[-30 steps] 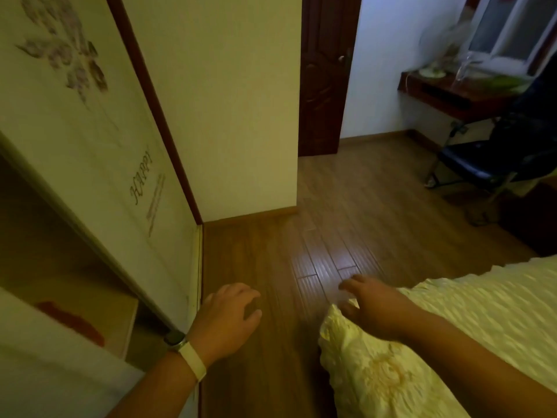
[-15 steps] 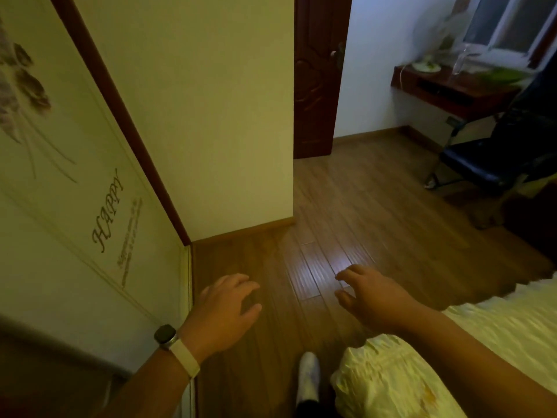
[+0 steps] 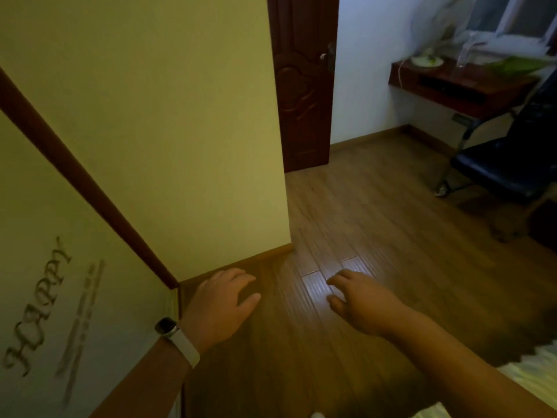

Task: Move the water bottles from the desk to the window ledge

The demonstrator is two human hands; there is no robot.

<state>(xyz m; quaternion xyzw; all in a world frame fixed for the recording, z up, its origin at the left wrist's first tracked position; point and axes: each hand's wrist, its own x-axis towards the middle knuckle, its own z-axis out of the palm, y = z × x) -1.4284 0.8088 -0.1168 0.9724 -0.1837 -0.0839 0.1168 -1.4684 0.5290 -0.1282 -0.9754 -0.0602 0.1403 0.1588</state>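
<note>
Across the room the desk [image 3: 461, 86] looms nearer than 1 second ago — left hand [image 3: 220, 306] and right hand [image 3: 361, 303] both loose-fingered, empty — approach underway, no bottle grasped.

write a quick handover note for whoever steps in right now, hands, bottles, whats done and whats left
Left hand, watch on the wrist: open, holding nothing, out over the wooden floor.
Right hand: open, holding nothing.
Desk: far right across the room, under the window; one clear bottle seems to stand on it, too blurred to count more.
Done: no bottle in hand, none seen on the ledge.
Left: walk to the desk past the chair, pick up the bottles, set them on the ledge.
</note>
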